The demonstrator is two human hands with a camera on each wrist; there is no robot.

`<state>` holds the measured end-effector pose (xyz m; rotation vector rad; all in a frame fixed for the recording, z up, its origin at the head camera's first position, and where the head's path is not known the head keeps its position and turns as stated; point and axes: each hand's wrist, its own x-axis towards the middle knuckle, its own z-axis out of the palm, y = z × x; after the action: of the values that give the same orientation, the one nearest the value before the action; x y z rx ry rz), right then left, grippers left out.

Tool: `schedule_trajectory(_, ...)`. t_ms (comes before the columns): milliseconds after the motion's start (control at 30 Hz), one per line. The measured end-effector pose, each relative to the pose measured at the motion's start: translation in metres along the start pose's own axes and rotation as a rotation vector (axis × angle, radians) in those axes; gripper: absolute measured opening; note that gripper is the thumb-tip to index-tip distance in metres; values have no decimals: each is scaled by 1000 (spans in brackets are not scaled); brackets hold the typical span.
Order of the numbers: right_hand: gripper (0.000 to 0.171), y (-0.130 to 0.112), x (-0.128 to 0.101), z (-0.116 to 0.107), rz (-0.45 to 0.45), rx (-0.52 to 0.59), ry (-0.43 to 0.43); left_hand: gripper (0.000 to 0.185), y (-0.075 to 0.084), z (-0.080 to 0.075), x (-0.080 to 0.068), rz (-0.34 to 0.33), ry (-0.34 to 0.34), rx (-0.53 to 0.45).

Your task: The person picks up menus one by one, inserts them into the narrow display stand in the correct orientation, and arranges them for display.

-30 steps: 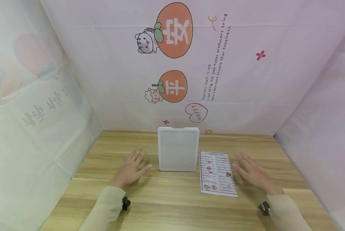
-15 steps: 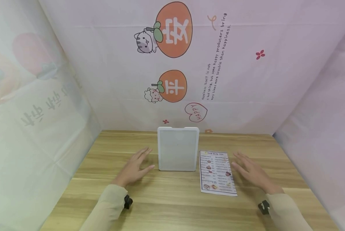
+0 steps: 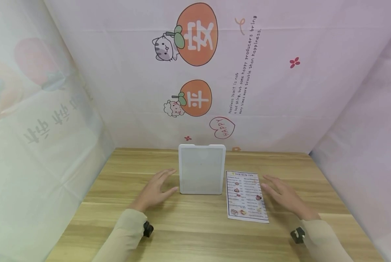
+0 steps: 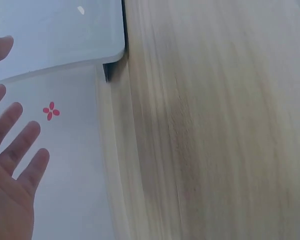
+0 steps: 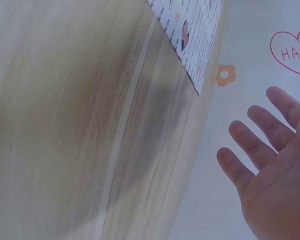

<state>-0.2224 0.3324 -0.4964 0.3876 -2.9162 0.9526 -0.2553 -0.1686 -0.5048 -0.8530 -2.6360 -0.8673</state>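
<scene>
A white-framed upright panel with a pale grey face (image 3: 201,170) stands on the wooden table, its lower corner also showing in the left wrist view. Just left of it is my left hand (image 3: 153,192), fingers extended and thumb apart, holding nothing; a small gap separates the fingertips from the panel's edge. To the panel's right lies a printed menu sheet (image 3: 247,197) headed "DIM SUM INN", flat on the table. My right hand (image 3: 285,196) is beside the sheet's right edge with its fingers spread and nothing in them. In the right wrist view a corner of the menu (image 5: 190,40) shows above that hand.
The wooden table (image 3: 189,233) reaches back to a white printed cloth (image 3: 143,80) with orange fruit drawings and lettering. Cloth walls (image 3: 372,153) also close in the left and right sides. Both wrists carry small black devices (image 3: 147,229) at the sleeve cuffs.
My left hand has moved right, closer to the panel, and its fingers have drawn nearer together. The right hand has shifted only slightly left. Panel and menu sheet have stayed in place.
</scene>
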Motion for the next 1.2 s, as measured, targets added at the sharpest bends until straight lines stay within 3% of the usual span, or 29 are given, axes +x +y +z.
schedule_trajectory(200,58,0,1,1,15,9,-11,58,9,0,3,21,36,-41)
schedule_trajectory(500,63,-5,1,0,51,84,-67,44,20,9,13,141,60,-122)
schedule_trajectory(733,64,-6,4,2,99,129,-120,40,28,21,21,122,13,-155)
schedule_trajectory(967,65,-7,6,5,118,177,-150,33,38,40,35,159,-54,-183)
schedule_trajectory(1200,68,-9,6,8,160,196,-166,32,53,51,45,85,-141,-227)
